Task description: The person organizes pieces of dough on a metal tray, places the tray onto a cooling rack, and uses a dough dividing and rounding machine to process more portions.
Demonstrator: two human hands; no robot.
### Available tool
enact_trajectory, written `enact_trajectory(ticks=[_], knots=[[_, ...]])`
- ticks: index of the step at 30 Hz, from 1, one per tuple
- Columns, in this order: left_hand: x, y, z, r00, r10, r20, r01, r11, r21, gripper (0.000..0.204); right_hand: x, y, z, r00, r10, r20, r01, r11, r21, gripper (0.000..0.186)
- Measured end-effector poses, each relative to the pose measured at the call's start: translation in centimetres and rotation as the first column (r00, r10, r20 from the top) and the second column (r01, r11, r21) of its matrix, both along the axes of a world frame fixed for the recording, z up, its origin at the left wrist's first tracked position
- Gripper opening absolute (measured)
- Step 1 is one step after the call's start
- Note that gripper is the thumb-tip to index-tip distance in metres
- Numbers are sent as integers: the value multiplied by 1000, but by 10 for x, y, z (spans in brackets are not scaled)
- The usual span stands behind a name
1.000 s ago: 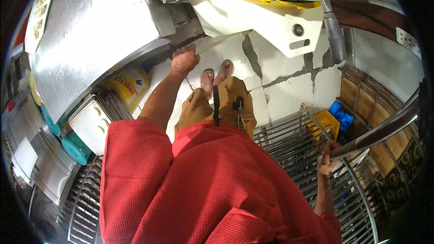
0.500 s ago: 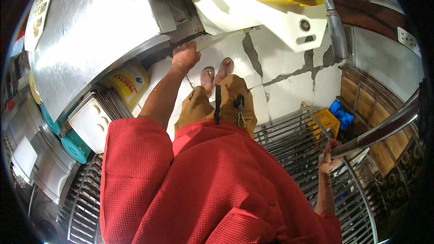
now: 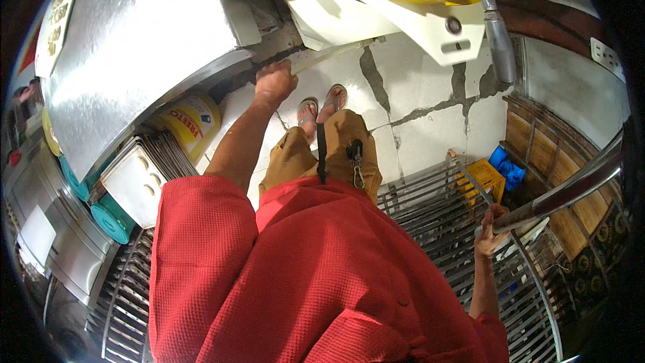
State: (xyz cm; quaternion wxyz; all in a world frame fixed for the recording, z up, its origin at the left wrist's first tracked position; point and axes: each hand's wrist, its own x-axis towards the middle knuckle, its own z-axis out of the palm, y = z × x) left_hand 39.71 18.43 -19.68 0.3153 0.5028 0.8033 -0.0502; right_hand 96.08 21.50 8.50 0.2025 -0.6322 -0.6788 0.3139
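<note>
Curling its fingers round one end of a thick metal bar (image 3: 564, 198), the person's right hand (image 3: 489, 230) holds on tight. From where I stand, the bar slants long and straight out to the person's right and forward. The left hand (image 3: 275, 85) is well apart, near the steel table (image 3: 168, 27). It looks bunched up by a pale strip (image 3: 326, 59), which points toward the big white machine (image 3: 403, 20); I can't tell if it's gripping it.
</note>
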Motion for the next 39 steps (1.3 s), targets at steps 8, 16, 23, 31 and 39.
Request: enact_trajectory(ticks=[8, 16, 23, 31, 39], knots=[[0, -7, -12, 1000, -23, 12, 22, 998, 64, 36, 1, 1, 1, -404, -803, -439, -661, 588, -467, 34], [0, -16, -20, 998, -33, -57, 39, 993, 110, 40, 65, -32, -18, 882, -462, -99, 356, 788, -502, 42], [5, -10, -17, 1000, 6, -16, -4, 986, 168, 37, -9, -13, 3, 997, -65, -51, 68, 995, 74, 28], [-2, -9, -10, 1000, 14, 22, -17, 994, 106, 36, -3, -9, -6, 999, -49, -22, 49, 999, 10, 30], [2, -2, 3, 999, 21, 31, -23, 999, 49, 37, 25, -16, -12, 996, 71, 56, -71, 997, 6, 43]])
